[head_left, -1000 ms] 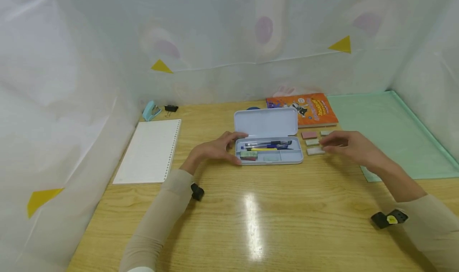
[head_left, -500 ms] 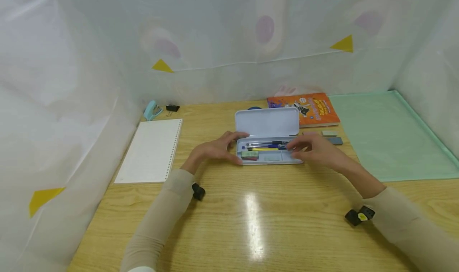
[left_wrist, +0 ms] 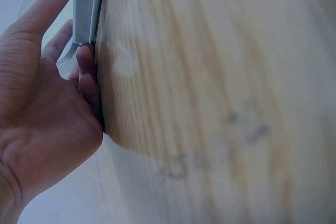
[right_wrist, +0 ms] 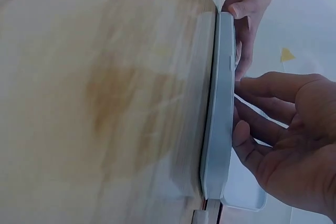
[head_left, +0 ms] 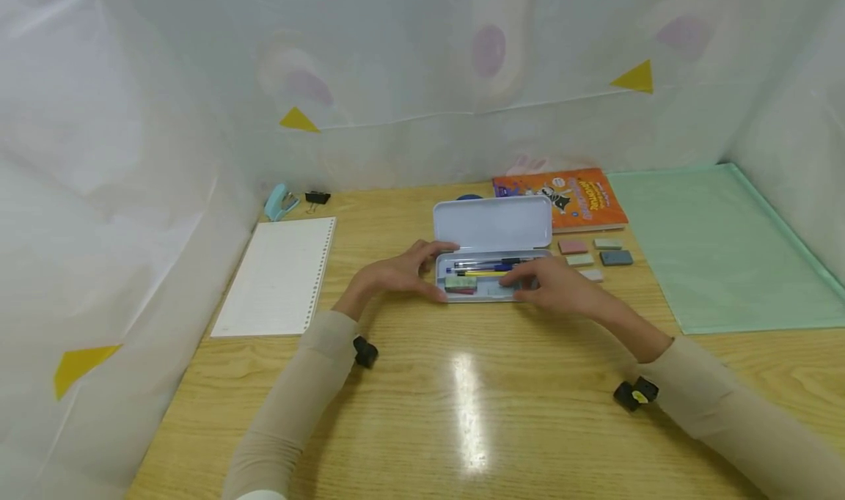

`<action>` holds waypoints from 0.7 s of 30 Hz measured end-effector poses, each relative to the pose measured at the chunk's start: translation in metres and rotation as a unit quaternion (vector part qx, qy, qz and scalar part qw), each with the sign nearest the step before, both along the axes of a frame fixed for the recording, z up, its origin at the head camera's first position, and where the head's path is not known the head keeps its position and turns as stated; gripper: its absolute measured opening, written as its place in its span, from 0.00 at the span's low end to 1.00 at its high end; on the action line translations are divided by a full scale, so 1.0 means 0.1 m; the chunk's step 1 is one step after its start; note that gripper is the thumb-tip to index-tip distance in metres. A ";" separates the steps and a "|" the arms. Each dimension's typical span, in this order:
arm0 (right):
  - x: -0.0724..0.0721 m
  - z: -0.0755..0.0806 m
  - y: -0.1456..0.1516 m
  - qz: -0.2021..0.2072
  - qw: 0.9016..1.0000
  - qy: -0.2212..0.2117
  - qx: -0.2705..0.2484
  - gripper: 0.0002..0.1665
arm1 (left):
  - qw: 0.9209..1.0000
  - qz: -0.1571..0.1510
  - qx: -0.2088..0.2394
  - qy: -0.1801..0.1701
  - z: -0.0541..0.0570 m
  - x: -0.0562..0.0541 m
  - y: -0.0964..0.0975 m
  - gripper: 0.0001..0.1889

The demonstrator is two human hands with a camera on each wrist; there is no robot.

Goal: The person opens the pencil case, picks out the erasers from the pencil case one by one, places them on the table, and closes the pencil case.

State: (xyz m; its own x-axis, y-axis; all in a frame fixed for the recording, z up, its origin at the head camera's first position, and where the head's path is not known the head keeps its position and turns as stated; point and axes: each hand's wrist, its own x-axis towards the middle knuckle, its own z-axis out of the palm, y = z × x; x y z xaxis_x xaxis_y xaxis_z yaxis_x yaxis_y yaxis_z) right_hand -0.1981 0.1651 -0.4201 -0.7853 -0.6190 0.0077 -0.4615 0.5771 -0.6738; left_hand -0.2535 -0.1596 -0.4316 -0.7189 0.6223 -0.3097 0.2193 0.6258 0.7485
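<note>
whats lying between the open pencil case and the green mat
In the head view: a pink block, a blue block and three pale blocks, the nearest partly hidden by the right hand; the orange book lies farther back.

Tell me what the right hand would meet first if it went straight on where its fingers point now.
Probably the green block inside the open pencil case, near its left end, though depth is unclear.
</note>
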 end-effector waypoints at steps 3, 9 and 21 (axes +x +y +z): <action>0.00 0.00 -0.04 0.001 1.000 0.026 -0.001 0.14 | 1.000 -0.001 -0.001 0.002 0.00 0.00 0.00 0.49; 0.00 -0.02 -0.13 -0.012 0.998 0.056 -0.022 0.12 | 1.000 0.000 -0.002 0.001 0.00 0.00 -0.01 0.49; 0.03 0.01 -0.25 -0.012 0.998 0.065 0.016 0.13 | 1.000 0.001 0.003 -0.005 0.04 0.02 0.00 0.49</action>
State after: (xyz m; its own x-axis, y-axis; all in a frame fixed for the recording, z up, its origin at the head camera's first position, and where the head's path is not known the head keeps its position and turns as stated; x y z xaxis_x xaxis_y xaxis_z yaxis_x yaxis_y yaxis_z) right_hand -0.1955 0.1406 -0.4190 -0.7935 -0.6017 0.0911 -0.5300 0.6096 -0.5895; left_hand -0.2513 -0.1596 -0.4279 -0.7172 0.6223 -0.3138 0.2096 0.6220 0.7545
